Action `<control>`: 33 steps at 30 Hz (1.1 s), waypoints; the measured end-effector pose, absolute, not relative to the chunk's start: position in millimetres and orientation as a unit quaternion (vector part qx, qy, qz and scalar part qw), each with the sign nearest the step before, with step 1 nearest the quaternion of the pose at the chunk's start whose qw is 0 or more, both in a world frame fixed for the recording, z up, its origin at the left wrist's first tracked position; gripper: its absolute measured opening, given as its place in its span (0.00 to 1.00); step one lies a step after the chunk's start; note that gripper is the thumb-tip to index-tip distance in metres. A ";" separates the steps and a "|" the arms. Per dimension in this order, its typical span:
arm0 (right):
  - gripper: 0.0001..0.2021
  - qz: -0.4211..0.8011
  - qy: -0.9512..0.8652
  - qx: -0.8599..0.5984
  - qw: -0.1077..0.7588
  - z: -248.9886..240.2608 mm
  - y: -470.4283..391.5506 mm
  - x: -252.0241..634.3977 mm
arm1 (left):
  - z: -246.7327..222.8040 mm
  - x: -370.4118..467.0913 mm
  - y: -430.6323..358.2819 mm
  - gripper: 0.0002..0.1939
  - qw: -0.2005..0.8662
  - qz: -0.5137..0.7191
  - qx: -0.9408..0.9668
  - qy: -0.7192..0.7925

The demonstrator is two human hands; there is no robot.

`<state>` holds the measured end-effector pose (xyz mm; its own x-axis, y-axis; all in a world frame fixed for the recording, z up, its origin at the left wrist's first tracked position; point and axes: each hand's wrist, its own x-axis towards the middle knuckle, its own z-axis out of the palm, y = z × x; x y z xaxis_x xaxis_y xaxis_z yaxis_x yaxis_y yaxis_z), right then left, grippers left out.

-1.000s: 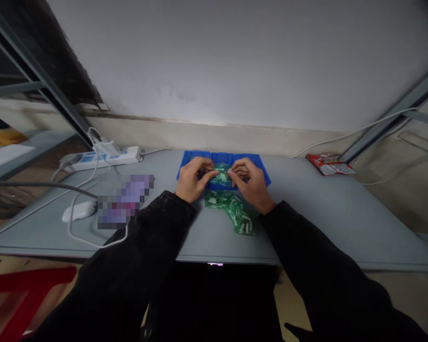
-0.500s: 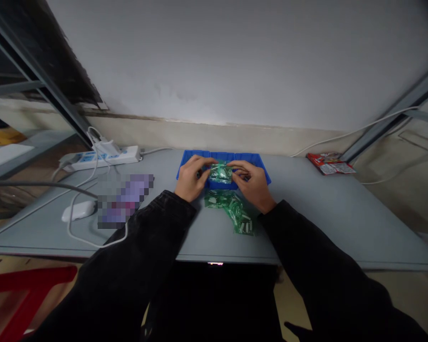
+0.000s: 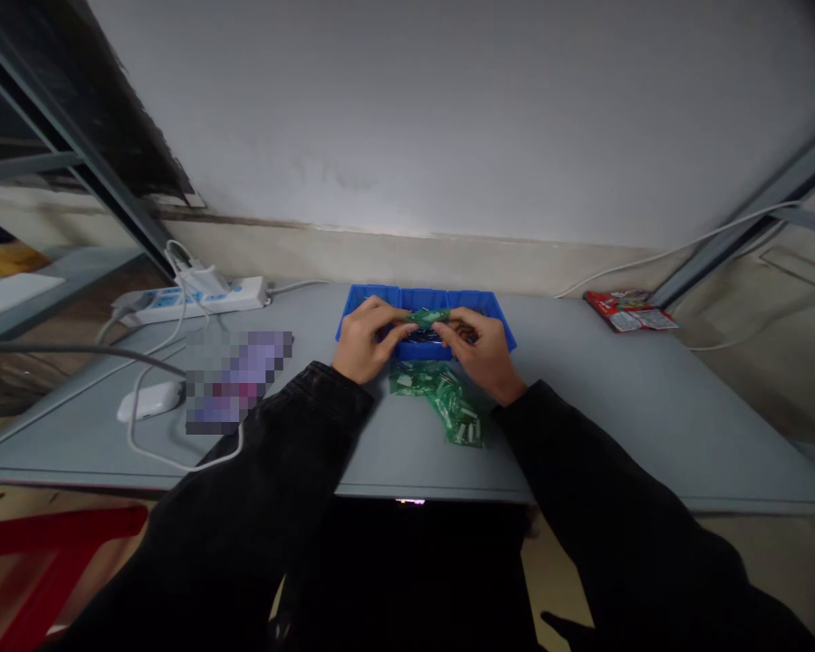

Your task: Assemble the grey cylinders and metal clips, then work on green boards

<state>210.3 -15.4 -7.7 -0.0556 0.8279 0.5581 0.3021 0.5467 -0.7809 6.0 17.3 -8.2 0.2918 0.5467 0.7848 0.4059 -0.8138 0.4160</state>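
Between my two hands a small green plastic bag (image 3: 427,318) is stretched over the middle of a blue divided tray (image 3: 506,330). My left hand (image 3: 369,339) pinches its left end, and my right hand (image 3: 479,347) pinches the right end. Small dark and shiny pieces show in the tray's middle compartment below the bag; my hands hide parts of the side compartments. On the table just in front of the tray lie more green bags (image 3: 448,398), the nearest with small white cylindrical pieces inside.
At the left are a white power strip (image 3: 237,295) with cables, a white case (image 3: 153,401) and a pixelated purple object (image 3: 244,380). A red packet (image 3: 628,312) lies at the back right of the grey table (image 3: 604,407).
The held bag has tilted and folded into a narrower band, a little higher, showing more of the tray's middle compartment. Both hands keep their pinch, with fingers slightly shifted.
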 end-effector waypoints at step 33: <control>0.10 0.225 -0.697 -0.410 0.543 -7.7 -15.6 211.7 | -5.7 8.2 17.2 0.10 0.043 0.522 0.808 0.269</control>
